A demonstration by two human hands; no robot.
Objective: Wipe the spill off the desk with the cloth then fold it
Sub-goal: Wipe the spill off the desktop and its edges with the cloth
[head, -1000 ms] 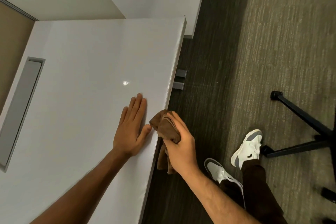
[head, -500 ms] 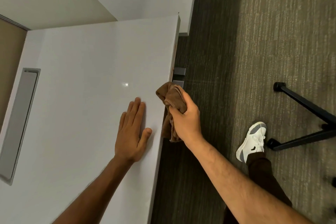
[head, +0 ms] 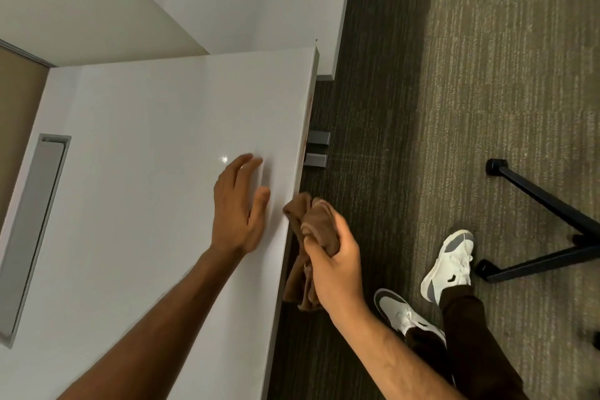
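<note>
Right hand clenched on bunched brown cloth at surface edge, tail hanging off. Left hand open, fingers spread, hovering over surface. No spill visible. Advice: flatten cloth, press, sweep inward.

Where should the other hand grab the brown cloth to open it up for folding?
Probably the loose tail of the cloth hanging below the right hand, beside the desk edge. The top is bunched tight in that fist, so only the dangling end is free. The left hand could reach over the edge from the desk side and pinch the bottom end.
</note>
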